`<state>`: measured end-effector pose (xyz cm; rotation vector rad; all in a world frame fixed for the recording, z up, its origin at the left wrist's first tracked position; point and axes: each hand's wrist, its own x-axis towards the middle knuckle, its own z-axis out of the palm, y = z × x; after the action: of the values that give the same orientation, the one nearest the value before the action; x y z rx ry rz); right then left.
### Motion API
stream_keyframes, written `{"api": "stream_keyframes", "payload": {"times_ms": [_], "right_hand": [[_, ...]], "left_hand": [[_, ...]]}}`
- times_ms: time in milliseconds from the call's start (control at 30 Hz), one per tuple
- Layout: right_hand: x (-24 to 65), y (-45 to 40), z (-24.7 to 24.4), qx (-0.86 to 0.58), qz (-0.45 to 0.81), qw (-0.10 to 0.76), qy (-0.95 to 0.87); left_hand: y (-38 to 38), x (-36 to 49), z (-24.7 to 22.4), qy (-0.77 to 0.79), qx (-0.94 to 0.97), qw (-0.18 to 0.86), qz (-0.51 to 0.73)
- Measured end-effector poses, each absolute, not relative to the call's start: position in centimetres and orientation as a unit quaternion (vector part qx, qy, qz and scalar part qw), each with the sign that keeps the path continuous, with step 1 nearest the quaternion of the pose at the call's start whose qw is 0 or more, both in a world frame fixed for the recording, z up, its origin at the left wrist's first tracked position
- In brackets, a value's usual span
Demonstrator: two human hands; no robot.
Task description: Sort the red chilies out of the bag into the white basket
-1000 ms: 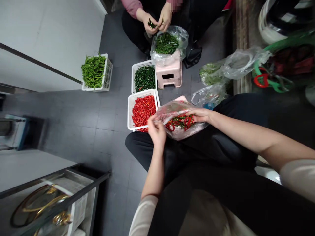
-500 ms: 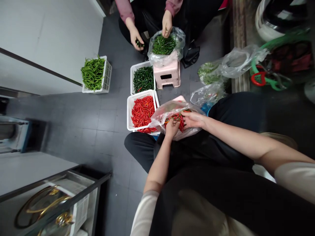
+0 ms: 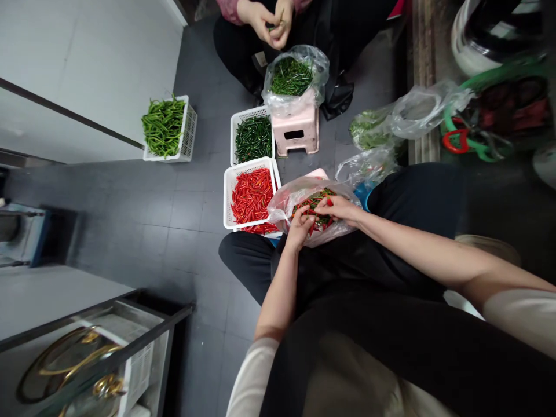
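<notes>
A clear plastic bag [image 3: 282,202] of red chilies with green stems [image 3: 324,219] lies open at my lap. My left hand [image 3: 300,227] is over the bag's left part, its fingers closed on something small that I cannot make out. Beside it, my right hand [image 3: 339,209] pinches a red chili [image 3: 329,202] above the pile. The fingertips of both hands are close together. Left of the bag, a white basket [image 3: 227,200] holds red chilies [image 3: 252,196]; another white basket [image 3: 233,136] behind it holds dark green chilies [image 3: 253,139].
Across from me, a person's hands [image 3: 271,24] are together above a bag of green chilies [image 3: 292,76] on a pink stool [image 3: 296,130]. A basket of light green peppers [image 3: 164,127] stands left. Plastic bags [image 3: 369,128] and green-handled scissors [image 3: 482,145] are at right.
My right hand has lifted slightly from the pile and now shows a chili at its fingers. My left hand has turned a little. The other person's hands have come together, away from their bag.
</notes>
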<state>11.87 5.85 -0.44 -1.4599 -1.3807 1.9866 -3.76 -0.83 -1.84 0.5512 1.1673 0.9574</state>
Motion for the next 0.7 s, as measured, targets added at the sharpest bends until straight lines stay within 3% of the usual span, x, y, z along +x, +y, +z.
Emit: {"api": "stream_keyframes", "payload": {"times_ms": [433, 700], "right_hand": [[11.2, 6.1, -1.3, -0.442, 0.646, 0.118, -0.612], [11.8, 6.2, -0.6, -0.440, 0.769, 0.107, -0.451]], "left_hand": [[-0.9, -3.5, 0.1, 0.523, 0.425, 0.654, 0.345], [-0.8, -3.1, 0.9, 0.579, 0.418, 0.620, 0.326]]}}
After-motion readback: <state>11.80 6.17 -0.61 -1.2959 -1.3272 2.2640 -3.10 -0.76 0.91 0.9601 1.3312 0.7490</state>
